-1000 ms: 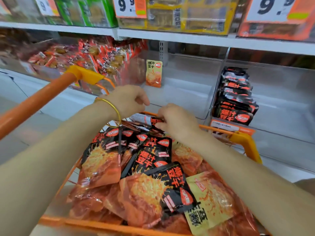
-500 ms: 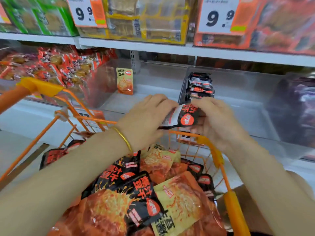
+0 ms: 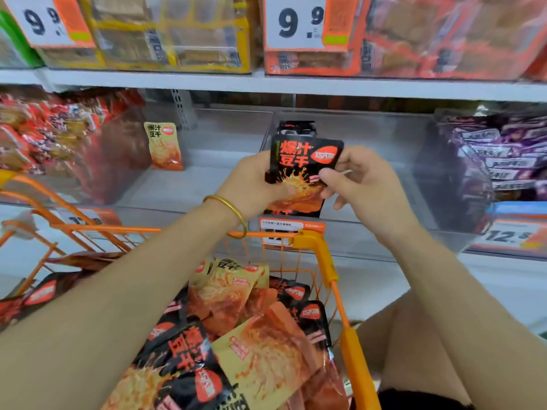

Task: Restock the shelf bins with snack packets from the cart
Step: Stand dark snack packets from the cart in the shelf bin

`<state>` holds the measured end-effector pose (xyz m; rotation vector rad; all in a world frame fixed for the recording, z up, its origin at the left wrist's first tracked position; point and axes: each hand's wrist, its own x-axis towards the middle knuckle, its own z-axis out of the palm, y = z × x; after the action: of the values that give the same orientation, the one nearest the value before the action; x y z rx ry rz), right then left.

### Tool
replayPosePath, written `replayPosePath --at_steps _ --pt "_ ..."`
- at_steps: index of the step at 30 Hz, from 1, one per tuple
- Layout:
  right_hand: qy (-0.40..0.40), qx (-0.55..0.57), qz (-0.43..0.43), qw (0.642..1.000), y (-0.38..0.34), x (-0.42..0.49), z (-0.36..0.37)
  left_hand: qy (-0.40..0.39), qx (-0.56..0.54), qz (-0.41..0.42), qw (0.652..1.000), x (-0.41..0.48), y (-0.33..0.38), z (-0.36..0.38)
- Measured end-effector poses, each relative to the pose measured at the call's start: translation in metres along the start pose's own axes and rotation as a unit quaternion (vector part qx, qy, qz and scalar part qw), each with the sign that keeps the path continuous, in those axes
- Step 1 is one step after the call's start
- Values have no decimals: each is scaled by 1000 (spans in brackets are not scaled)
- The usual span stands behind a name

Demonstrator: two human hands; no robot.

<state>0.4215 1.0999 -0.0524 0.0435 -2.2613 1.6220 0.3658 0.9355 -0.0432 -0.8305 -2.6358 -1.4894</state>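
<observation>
A: How many black foil snack packets (image 3: 302, 161) between the left hand (image 3: 254, 187) and right hand (image 3: 364, 187)?
B: One showing.
A: And yellow packets (image 3: 163, 146) standing left of the left hand?
B: One.
A: White 9.9 price cards (image 3: 299, 22) above the hands?
B: Two.
A: Any gold bangles (image 3: 233, 211) on the left wrist?
B: One.
A: Packets in the orange wire cart (image 3: 350, 344) below?
B: A heap, too overlapped to count.
</observation>
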Motion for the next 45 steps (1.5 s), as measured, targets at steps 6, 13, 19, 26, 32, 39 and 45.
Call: replayPosePath --at_steps 6,13,19,26,32,39,45 --pt "59 -58 -3 997 21 2 15 78 20 47 996 0 -1 -7" --pt "4 -257 -25 966 24 -3 21 43 182 48 981 1 -8 -10" --pt "-7 -283 -45 958 20 6 20 20 255 34 966 5 -12 -10" --pt "-43 -345 -10 937 33 9 18 40 395 33 917 2 -16 5" --pt "-47 -421 -28 905 35 5 27 0 414 2 910 -4 -25 8" --pt "-61 -344 7 937 38 2 23 -4 383 18 923 -8 -30 3" --pt "80 -176 46 980 33 2 13 31 331 37 942 -12 -29 0"
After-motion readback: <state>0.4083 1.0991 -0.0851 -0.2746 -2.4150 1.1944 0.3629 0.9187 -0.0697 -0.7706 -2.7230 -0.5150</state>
